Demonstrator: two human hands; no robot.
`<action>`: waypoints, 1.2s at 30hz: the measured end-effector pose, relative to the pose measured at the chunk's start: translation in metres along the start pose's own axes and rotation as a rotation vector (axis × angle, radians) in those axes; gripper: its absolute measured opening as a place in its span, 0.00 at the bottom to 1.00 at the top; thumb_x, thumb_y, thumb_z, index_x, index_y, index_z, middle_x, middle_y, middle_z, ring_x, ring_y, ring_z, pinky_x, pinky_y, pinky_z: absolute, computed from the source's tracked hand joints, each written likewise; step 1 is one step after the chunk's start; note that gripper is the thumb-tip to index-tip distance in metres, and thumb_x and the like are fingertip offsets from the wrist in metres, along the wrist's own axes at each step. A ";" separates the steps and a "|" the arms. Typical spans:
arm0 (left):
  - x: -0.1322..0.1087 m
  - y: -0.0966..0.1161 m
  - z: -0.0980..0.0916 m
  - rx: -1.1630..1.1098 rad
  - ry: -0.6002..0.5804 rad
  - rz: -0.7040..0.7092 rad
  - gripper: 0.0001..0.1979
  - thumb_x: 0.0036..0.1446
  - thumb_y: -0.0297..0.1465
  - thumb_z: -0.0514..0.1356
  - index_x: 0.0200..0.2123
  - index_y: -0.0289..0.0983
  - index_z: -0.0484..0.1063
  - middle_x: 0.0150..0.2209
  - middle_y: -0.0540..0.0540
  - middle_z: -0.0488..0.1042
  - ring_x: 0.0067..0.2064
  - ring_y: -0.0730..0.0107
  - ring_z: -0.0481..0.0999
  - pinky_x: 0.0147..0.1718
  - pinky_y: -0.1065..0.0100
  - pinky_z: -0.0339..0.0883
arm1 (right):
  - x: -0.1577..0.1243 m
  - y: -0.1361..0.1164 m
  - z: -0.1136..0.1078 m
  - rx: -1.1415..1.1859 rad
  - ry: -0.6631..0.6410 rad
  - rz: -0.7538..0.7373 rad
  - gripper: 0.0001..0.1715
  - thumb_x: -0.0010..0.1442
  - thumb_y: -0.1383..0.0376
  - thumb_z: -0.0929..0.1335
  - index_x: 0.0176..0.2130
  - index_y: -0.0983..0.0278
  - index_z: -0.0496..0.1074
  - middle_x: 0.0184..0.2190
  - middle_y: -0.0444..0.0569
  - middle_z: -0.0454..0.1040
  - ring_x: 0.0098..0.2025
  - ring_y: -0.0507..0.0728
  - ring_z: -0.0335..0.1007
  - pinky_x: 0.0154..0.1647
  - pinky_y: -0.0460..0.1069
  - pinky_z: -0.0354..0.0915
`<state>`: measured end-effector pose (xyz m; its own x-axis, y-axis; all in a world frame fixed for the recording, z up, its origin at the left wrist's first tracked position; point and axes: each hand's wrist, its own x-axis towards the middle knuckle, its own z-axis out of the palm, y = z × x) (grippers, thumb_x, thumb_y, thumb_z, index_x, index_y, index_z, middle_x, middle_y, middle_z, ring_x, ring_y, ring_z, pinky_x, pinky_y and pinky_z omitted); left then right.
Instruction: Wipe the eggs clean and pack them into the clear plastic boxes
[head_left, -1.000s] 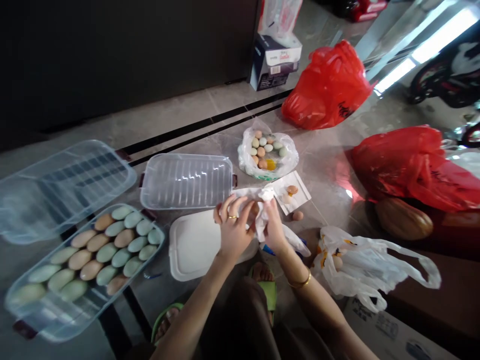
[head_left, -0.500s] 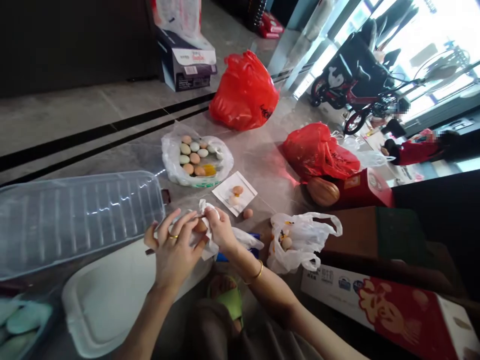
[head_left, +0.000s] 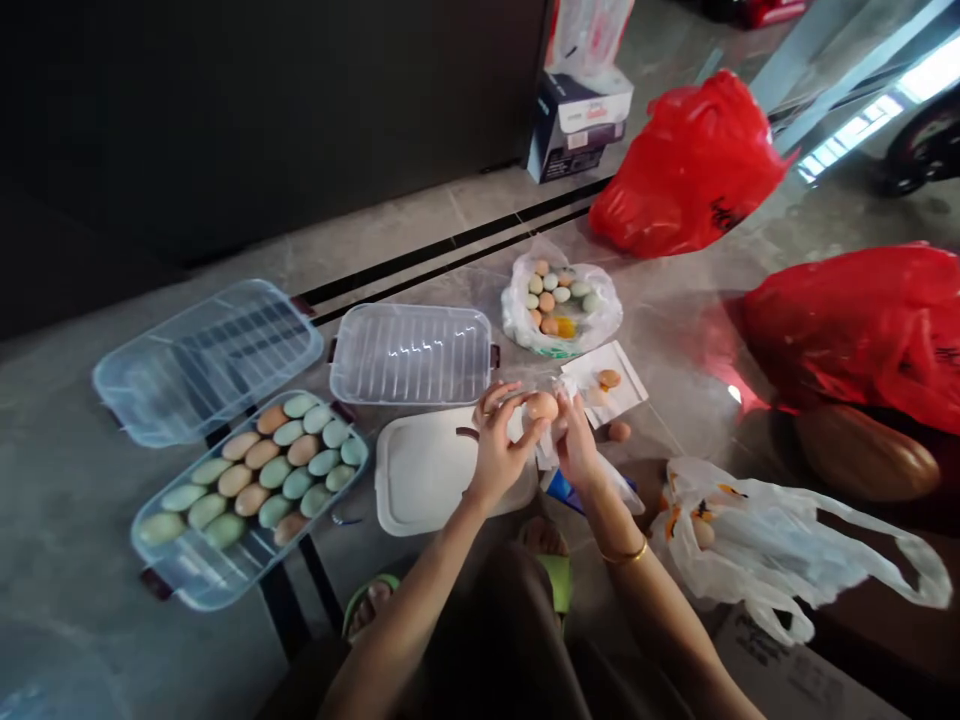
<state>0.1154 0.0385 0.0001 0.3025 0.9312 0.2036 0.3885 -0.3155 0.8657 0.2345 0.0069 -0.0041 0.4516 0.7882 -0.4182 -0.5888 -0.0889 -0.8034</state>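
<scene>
My left hand [head_left: 496,452] pinches a tan egg [head_left: 541,406] at its fingertips, above a white lid [head_left: 420,470] lying on the floor. My right hand [head_left: 577,445] is closed on a white tissue [head_left: 550,440] and touches the same egg from the right. Left of my hands sits a clear egg box [head_left: 187,570] filled with several green and brown eggs [head_left: 270,465].
Two empty clear trays [head_left: 202,360] [head_left: 411,352] lie behind the box. A clear bag of eggs [head_left: 561,300], a paper with an egg [head_left: 607,380], a loose egg [head_left: 619,431], red bags [head_left: 690,165] [head_left: 862,330], a white bag [head_left: 765,550] and a carton [head_left: 577,125] surround me.
The view swung right, then back left. The egg, earlier wrapped in the tissue between both hands, now shows bare at my left fingertips.
</scene>
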 end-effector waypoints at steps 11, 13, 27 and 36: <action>0.000 0.003 -0.001 0.040 -0.135 0.093 0.23 0.57 0.36 0.65 0.56 0.43 0.69 0.63 0.41 0.66 0.68 0.52 0.57 0.65 0.50 0.50 | -0.006 -0.008 0.006 0.174 0.011 0.182 0.17 0.52 0.55 0.74 0.39 0.61 0.74 0.34 0.43 0.80 0.37 0.55 0.78 0.46 0.51 0.74; -0.003 0.003 0.002 -0.130 -0.175 0.052 0.31 0.61 0.38 0.61 0.66 0.43 0.58 0.67 0.39 0.60 0.70 0.55 0.55 0.66 0.51 0.50 | -0.001 -0.008 0.005 0.199 0.036 0.211 0.15 0.54 0.53 0.71 0.37 0.60 0.74 0.33 0.44 0.80 0.36 0.57 0.78 0.43 0.53 0.75; -0.014 0.008 0.008 -0.184 -0.202 -0.014 0.21 0.69 0.37 0.50 0.62 0.44 0.67 0.67 0.41 0.61 0.67 0.60 0.60 0.65 0.54 0.54 | -0.009 -0.006 0.010 0.212 0.025 0.472 0.15 0.48 0.53 0.68 0.32 0.61 0.75 0.31 0.50 0.80 0.39 0.62 0.78 0.43 0.56 0.76; -0.010 0.016 0.011 -0.213 0.034 0.159 0.19 0.69 0.31 0.47 0.57 0.42 0.71 0.57 0.43 0.74 0.60 0.63 0.70 0.60 0.56 0.64 | -0.028 0.003 0.022 0.265 0.073 0.227 0.09 0.56 0.56 0.68 0.31 0.58 0.70 0.25 0.41 0.74 0.28 0.55 0.74 0.33 0.51 0.76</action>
<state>0.1278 0.0222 0.0069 0.3145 0.8795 0.3572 0.1451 -0.4165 0.8975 0.2053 -0.0018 0.0145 0.3302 0.7203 -0.6101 -0.8288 -0.0881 -0.5526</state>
